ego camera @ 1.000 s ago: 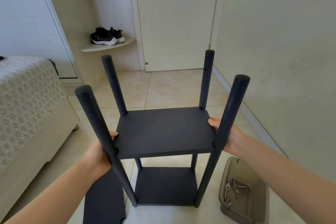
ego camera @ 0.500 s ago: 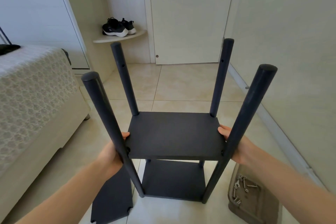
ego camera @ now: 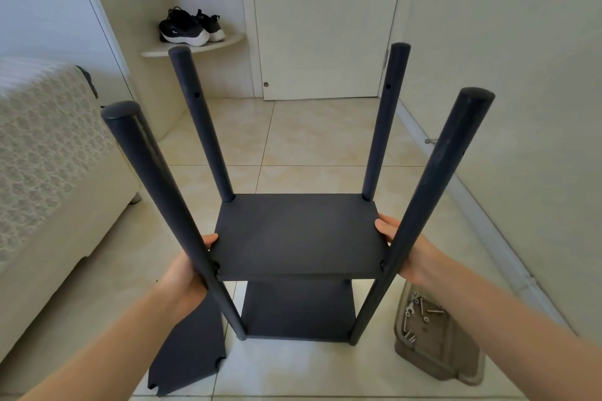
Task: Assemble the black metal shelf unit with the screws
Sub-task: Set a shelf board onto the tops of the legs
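The black shelf unit stands on the tiled floor: four round posts (ego camera: 153, 192) rise past a middle shelf board (ego camera: 299, 234), and a lower board (ego camera: 298, 312) sits near the floor. My left hand (ego camera: 185, 273) grips the middle board's left edge behind the near left post. My right hand (ego camera: 407, 251) grips its right edge behind the near right post. A loose black board (ego camera: 189, 355) lies on the floor at the lower left. Screws (ego camera: 420, 312) lie in a translucent plastic tray (ego camera: 436, 352) at the lower right.
A bed with a patterned cover (ego camera: 49, 153) fills the left side. A wall (ego camera: 521, 75) runs close along the right, with a closed door (ego camera: 325, 19) ahead. Black sneakers (ego camera: 189, 26) sit on a corner shelf.
The view has shifted a little and the unit now appears lower and more central. Both hands keep the same hold on the middle board.
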